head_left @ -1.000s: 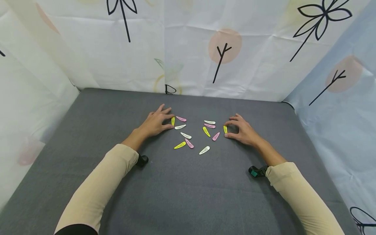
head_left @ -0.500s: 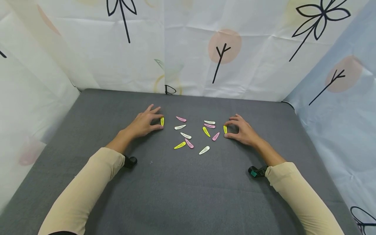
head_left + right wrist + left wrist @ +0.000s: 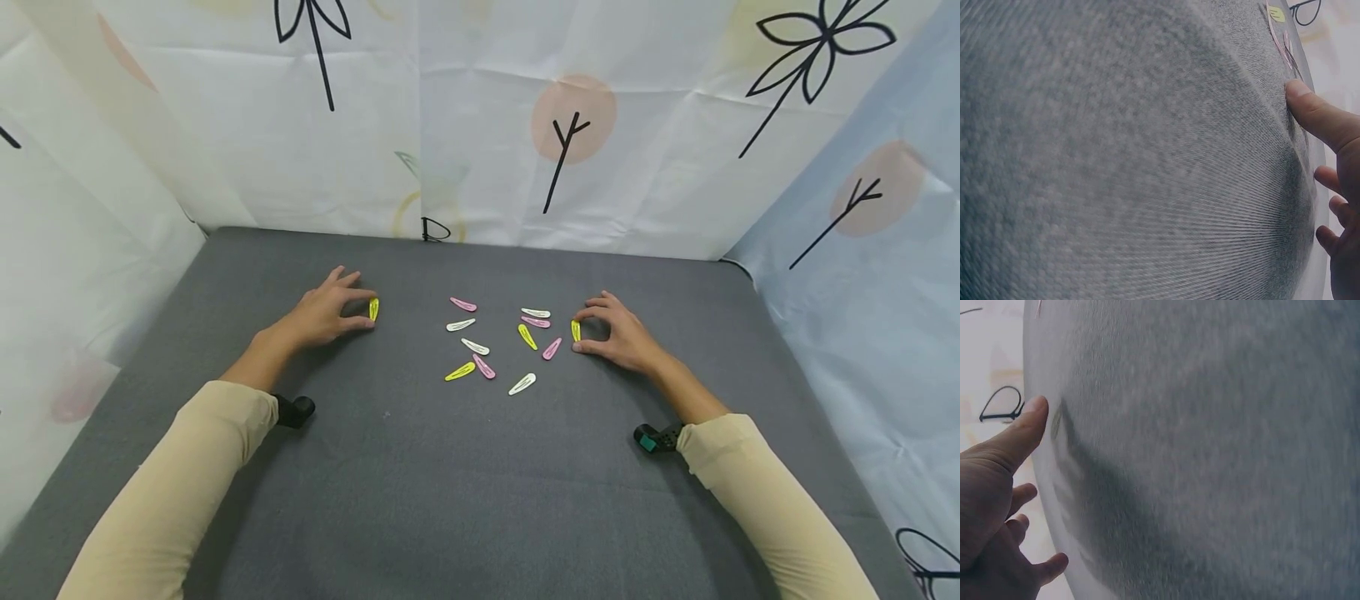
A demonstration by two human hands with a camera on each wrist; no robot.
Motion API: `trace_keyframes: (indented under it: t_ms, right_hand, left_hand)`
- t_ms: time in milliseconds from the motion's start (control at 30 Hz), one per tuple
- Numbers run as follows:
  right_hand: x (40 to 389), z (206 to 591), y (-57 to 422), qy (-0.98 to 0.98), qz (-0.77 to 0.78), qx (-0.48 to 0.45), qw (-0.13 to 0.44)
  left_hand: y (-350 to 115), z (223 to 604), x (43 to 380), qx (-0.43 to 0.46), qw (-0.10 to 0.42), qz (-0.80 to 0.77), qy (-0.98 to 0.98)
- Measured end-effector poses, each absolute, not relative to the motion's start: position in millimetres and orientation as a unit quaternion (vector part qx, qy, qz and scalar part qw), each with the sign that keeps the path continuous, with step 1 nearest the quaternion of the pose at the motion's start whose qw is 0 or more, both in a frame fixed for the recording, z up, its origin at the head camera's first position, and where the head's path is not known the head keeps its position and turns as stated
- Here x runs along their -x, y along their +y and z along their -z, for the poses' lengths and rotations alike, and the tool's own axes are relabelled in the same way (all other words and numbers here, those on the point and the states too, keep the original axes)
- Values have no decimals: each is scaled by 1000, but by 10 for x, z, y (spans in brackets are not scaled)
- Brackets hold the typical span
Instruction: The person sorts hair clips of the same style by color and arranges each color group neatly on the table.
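Observation:
Between thumb and index finger, my left hand pinches a yellow hair clip, well left of the other clips. My right hand pinches another yellow hair clip by its two ends, just right of the scattered group. In the left wrist view the thumb hides the held clip. The right wrist view shows the thumb with its clip hidden behind it. Among the loose clips between the hands are a yellow clip, a pink clip and a white clip.
More clips lie flat on the grey cloth-covered table, including a yellow clip, a pink clip and a white clip. White printed curtains enclose the table's back and sides.
The left hand has slid left with its yellow hair clip, away from the pink and white clips it was beside. My right hand has stayed in place with its clip.

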State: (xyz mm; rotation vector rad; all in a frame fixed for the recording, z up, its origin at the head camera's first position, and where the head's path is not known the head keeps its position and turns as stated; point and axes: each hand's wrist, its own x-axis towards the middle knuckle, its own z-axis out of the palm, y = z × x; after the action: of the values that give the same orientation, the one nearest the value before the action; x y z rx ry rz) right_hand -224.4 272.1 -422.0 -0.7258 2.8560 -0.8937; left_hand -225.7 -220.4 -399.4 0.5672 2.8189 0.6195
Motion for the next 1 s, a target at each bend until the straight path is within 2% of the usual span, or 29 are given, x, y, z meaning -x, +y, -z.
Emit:
trace_keyframes:
  t_ms: [333,1000]
  right_hand:
    - [2243,4221,2718,929,285,233,29]
    - [2240,4219,2711,929,287,230,21]
  left_hand:
    - [-2392,3937,2249,-187,125,-188,956]
    - [-2482,3973,2218,-181,132,-197,954]
